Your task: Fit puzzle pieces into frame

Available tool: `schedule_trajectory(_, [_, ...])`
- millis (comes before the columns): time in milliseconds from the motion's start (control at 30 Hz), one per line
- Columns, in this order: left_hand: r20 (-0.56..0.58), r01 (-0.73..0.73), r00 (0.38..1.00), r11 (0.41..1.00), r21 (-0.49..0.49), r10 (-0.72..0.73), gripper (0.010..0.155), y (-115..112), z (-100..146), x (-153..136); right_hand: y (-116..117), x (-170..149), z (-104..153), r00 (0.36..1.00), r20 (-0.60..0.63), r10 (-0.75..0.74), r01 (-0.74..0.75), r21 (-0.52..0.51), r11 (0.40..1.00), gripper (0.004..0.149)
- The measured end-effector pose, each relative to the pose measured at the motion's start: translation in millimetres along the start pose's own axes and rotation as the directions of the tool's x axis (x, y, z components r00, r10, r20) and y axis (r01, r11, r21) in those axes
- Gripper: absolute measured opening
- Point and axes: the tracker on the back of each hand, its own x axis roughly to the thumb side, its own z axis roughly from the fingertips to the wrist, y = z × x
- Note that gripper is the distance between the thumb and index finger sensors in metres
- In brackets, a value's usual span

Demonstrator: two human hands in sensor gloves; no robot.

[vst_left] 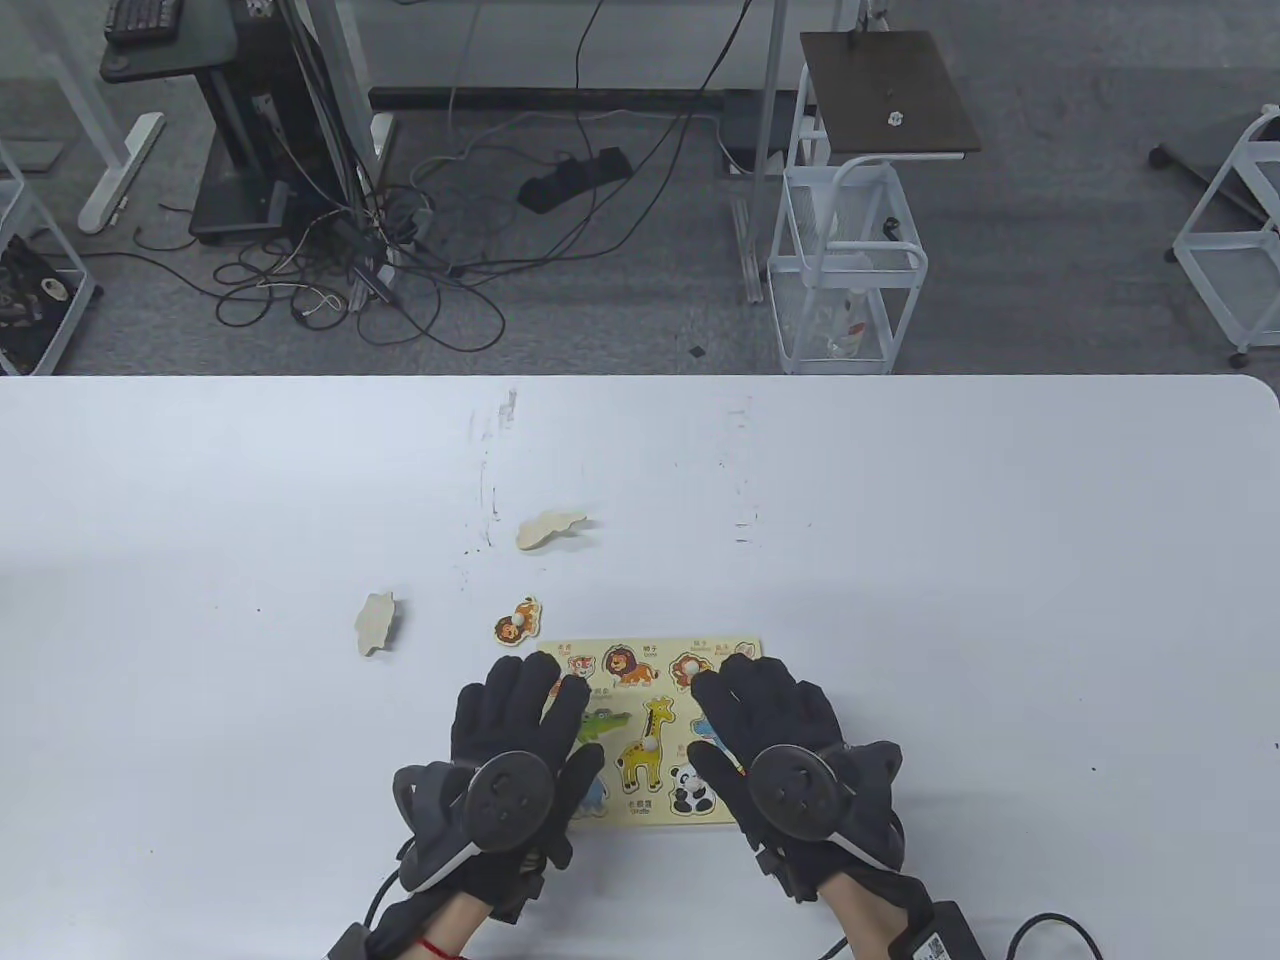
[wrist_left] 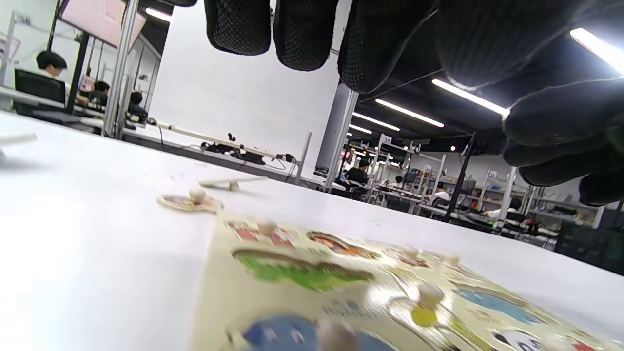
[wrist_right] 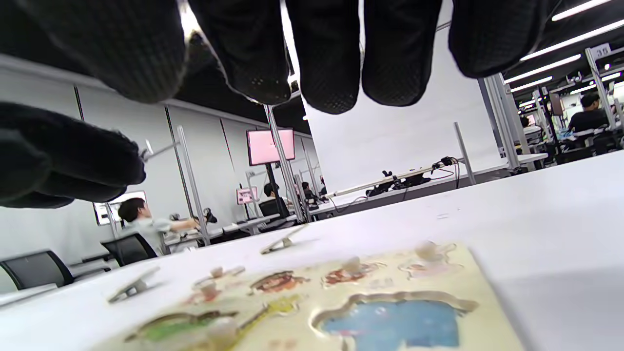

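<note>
The yellow puzzle frame (vst_left: 660, 815) lies flat near the table's front edge, with lion (vst_left: 625, 665), giraffe (vst_left: 650, 745) and panda (vst_left: 690, 788) pieces seated. My left hand (vst_left: 540, 700) hovers over its left part, my right hand (vst_left: 750, 700) over its right part; both are open and hold nothing. In the left wrist view the fingers (wrist_left: 302, 34) hang above the frame (wrist_left: 214, 292) and a green recess (wrist_left: 302, 273). In the right wrist view the fingers (wrist_right: 331, 58) hang above a blue recess (wrist_right: 390, 317).
Three loose pieces lie beyond the frame: a colourful one with a white knob (vst_left: 516, 622) just off its far left corner, a face-down one (vst_left: 375, 622) to the left, and a face-down one (vst_left: 552, 528) further back. The table's far edge (vst_left: 640, 378) is distant.
</note>
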Motion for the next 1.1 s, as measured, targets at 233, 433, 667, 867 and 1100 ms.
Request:
schedule_trajectory(233, [-0.02,0.056,0.998,0.998,-0.003,-0.056,0.065,35.4,-20.5,-8.7,4.3,-6.0,1.1,0.999,0.022,-0.03,0.031,-0.034,0.999,0.07])
schedule_trajectory(433, [-0.014,0.256,0.965,0.958,-0.127,-0.26,0.069,45.8,-57.2,-14.7,11.6,-10.2,1.9,1.0,0.016,-0.008,0.008,-0.048,0.999,0.069])
schedule_trajectory(667, [-0.061,0.322,0.936,0.914,-0.248,-0.346,0.073,31.4,-120.5,-28.8,10.7,-20.0,1.5,0.999,-0.031,-0.015,0.013,-0.072,0.997,0.068])
schedule_trajectory(867, [-0.069,0.387,0.901,0.864,-0.322,-0.429,0.073,7.8,-171.4,-32.1,8.0,-24.3,0.9,0.999,-0.048,0.009,-0.013,-0.089,0.996,0.067])
schedule_trajectory(1100, [-0.092,0.4,0.873,0.811,-0.427,-0.479,0.073,-30.4,-221.4,-39.6,4.5,-30.3,1.2,0.997,-0.07,0.042,-0.049,-0.102,0.994,0.067])
